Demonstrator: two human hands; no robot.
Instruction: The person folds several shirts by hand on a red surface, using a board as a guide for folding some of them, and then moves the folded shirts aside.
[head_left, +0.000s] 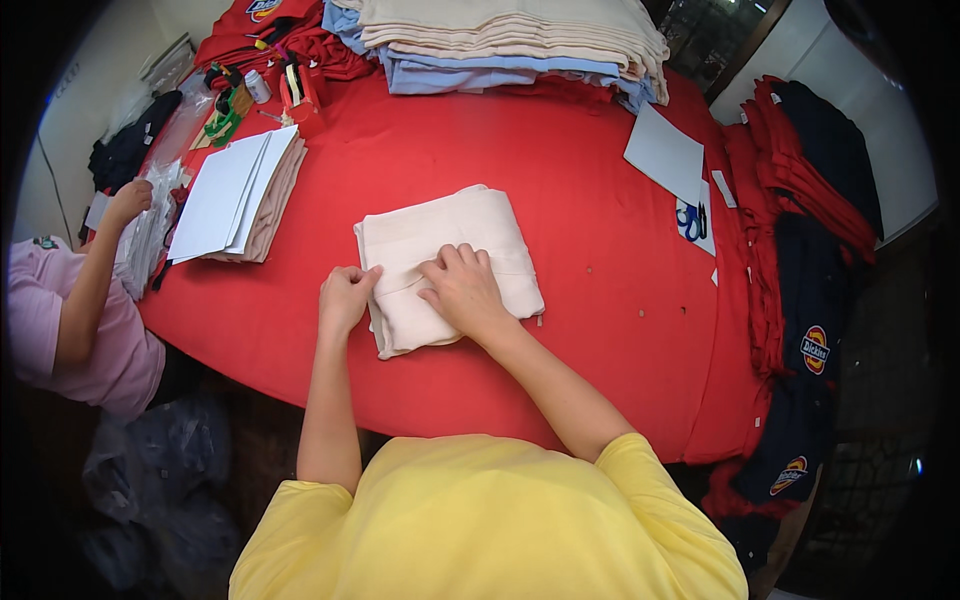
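A folded cream cloth garment [445,225] lies on the red-covered table in front of me, squared into a thick block with a crease across its middle. My left hand [347,297] is closed at its left edge, with the thumb on top and the fingers pinching the side layers. On top of the garment rests my right hand [465,290], palm down, its fingers bent and a little apart, the thumb reaching toward the left. What lies under the right palm is hidden.
A large pile of cream and light blue cloth [510,45] stands at the far edge. White sheets lie on a cream stack [235,195] at left, beside a co-worker's hand [130,200]. Blue scissors [690,220], paper [665,150] and red and navy garments [815,290] are at right.
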